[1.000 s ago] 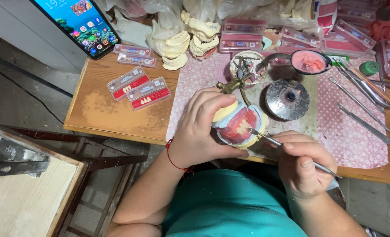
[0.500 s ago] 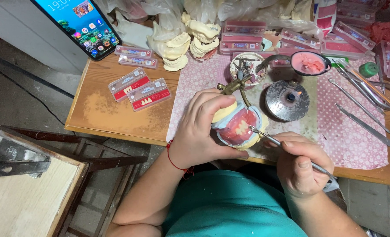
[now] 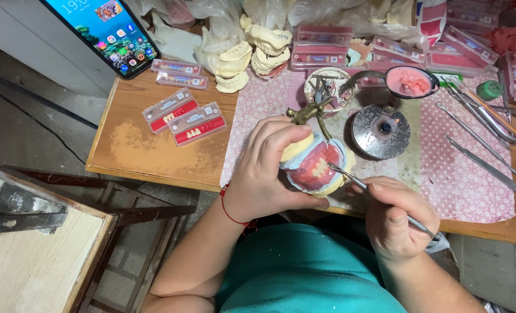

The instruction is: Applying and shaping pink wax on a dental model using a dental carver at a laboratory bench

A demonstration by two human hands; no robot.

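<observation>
The left hand [image 3: 268, 169] gripped the denture model [image 3: 313, 168] firmly while the right hand [image 3: 398, 217], closed around the metal carver [image 3: 374, 196], wanted light, short strokes.

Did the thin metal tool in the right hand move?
Hardly: the thin metal tool keeps its tip on the pink wax denture model, and the right hand stays just below the round metal dish.
</observation>
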